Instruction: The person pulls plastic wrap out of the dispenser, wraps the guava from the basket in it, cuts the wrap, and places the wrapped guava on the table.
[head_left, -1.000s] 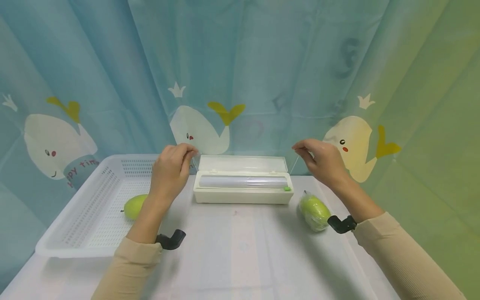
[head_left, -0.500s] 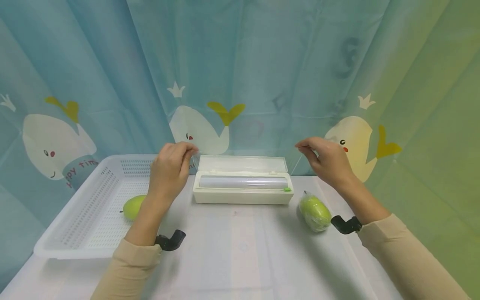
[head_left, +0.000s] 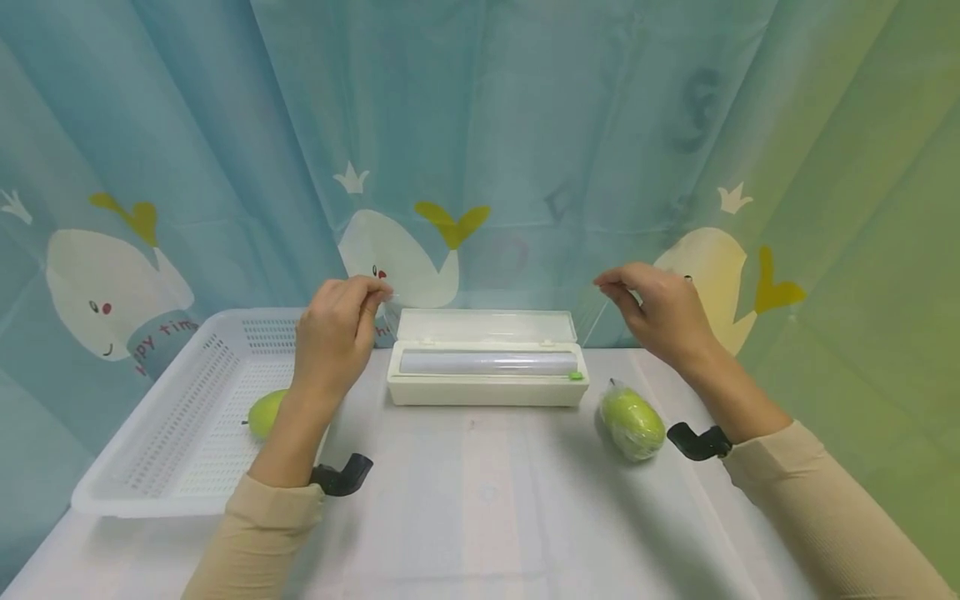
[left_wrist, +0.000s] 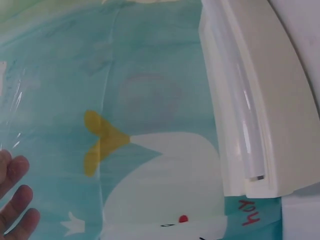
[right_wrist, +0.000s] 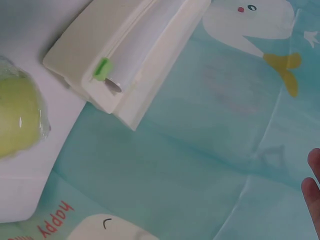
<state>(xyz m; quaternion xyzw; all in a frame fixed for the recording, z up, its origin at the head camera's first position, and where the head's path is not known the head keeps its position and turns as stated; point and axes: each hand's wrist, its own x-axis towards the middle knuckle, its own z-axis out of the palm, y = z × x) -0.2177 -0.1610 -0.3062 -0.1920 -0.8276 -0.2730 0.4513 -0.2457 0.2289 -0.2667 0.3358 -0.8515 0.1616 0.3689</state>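
Note:
A clear sheet of plastic wrap [head_left: 592, 321] rises from an open white wrap dispenser [head_left: 487, 393]. My left hand [head_left: 337, 333] pinches its upper left corner between thumb and fingers, above and left of the box. On the other side, the right hand [head_left: 663, 312] pinches the opposite corner, a little higher. Shiny creases of the wrap [left_wrist: 17, 100] show close to the left fingertips in the left wrist view. Inside the dispenser lies the wrap roll [head_left: 487, 362], and a green slide cutter [right_wrist: 103, 69] sits at its right end.
Right of the dispenser, a green fruit [head_left: 632, 423] wrapped in film lies on the white cloth. At left stands a white plastic basket [head_left: 150, 450] with another green fruit [head_left: 266, 414], partly hidden behind my left forearm. A blue whale-print curtain [head_left: 517, 150] hangs behind.
Both hands have risen slightly. The right hand has also moved a little to the right and the left a little to the left, widening the gap between them, still pinching the wrap.

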